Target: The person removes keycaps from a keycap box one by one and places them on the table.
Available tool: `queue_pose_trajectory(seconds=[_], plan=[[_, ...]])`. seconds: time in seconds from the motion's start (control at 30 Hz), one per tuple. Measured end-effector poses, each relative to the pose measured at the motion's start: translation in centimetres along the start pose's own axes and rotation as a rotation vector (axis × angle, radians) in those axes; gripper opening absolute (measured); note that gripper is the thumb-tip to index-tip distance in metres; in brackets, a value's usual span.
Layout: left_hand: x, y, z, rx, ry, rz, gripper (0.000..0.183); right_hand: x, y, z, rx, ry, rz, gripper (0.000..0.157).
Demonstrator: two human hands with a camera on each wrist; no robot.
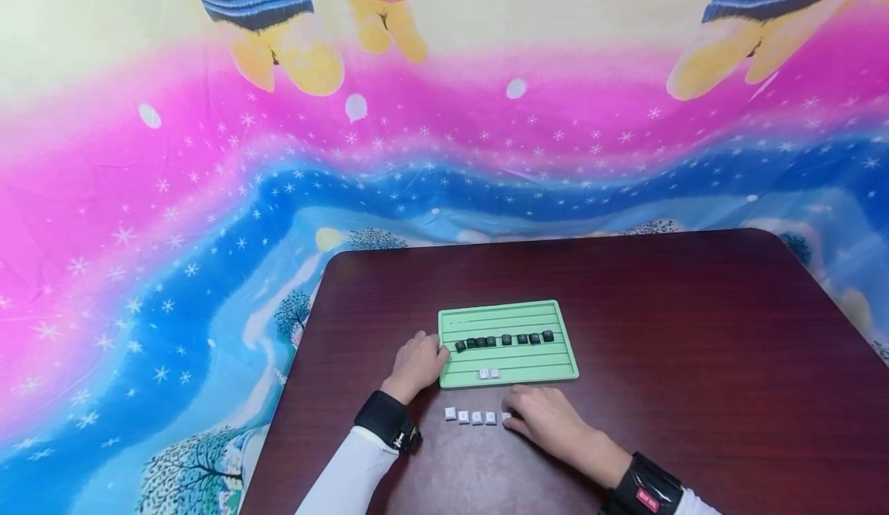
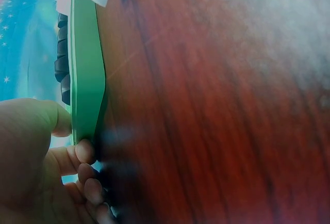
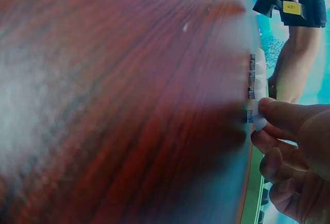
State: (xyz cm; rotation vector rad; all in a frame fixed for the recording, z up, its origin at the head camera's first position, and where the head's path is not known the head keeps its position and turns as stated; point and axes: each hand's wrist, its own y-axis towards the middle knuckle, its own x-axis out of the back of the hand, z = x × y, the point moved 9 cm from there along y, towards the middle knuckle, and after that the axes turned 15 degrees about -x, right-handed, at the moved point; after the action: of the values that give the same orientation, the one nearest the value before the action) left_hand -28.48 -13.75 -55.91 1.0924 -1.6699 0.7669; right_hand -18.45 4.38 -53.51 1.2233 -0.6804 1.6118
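A light green ridged tray lies on the table with a row of black keycaps across its middle. Two white keycaps sit lower down on it. My left hand grips the tray's left edge; in the left wrist view the thumb and fingertips meet the green corner. In front of the tray, several white keycaps stand in a line. At that line's right end my right hand pinches a white keycap between thumb and index finger.
The dark red-brown table has rounded far corners. Behind it hangs a colourful cloth with cartoon bears and snowflakes. Black straps with small cameras are on both wrists.
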Motion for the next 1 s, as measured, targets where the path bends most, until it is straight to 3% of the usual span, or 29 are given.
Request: queue_pose_trajectory(seconds=[1.0], plan=[[-0.1, -0.02, 0.1, -0.001, -0.004, -0.006, 0.034, 0.59, 0.13, 0.0, 0.004, 0.032, -0.02, 0.013]])
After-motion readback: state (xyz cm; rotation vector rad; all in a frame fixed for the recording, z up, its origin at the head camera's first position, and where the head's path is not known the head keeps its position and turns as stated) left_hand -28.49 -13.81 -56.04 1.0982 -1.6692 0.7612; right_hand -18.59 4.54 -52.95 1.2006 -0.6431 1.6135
